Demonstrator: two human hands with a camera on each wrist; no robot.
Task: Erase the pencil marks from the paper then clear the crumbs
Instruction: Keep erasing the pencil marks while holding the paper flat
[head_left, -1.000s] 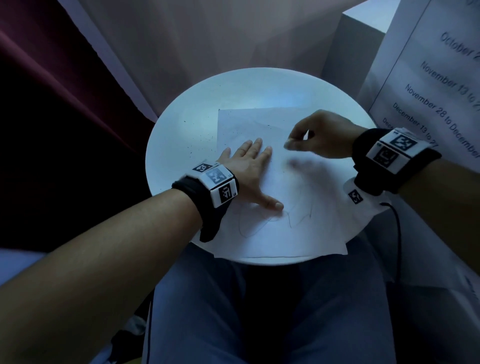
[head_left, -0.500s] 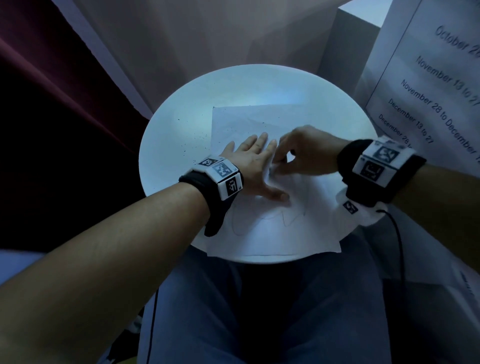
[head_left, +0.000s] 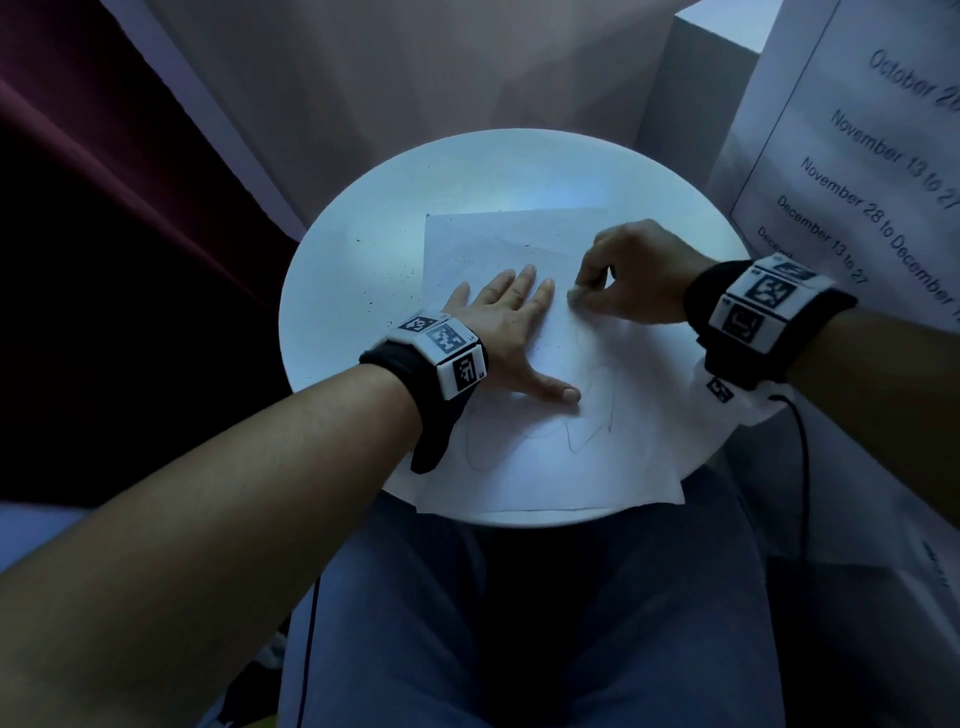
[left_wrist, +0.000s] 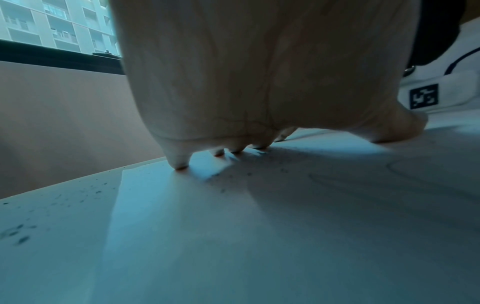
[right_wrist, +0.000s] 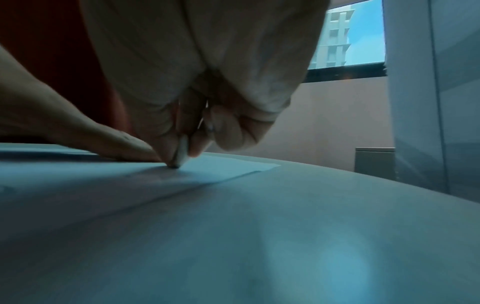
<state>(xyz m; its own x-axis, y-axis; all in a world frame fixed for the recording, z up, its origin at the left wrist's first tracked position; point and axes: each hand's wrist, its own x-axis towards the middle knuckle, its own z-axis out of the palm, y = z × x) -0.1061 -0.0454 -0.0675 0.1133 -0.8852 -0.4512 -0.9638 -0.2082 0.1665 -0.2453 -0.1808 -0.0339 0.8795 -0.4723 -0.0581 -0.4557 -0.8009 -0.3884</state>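
Erasing under way, crumbs not yet cleared.
Left hand (head_left: 506, 322) flat, fingers straight, pressing thin white paper (head_left: 545, 467) on round glossy counter (head_left: 363, 218); right hand (head_left: 631, 275) pinching small pale eraser (right_wrist: 181, 153) against sheet's middle. Faint squiggly pencil marks (head_left: 592, 421) remaining near; dark crumbs (head_left: 387, 291) scattered left.

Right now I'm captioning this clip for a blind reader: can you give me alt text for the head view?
A right hand pinches a small eraser against a sheet of paper on a round white table, while the left hand presses flat on the sheet. Faint pencil lines remain near the front edge, and dark crumbs dot the tabletop.
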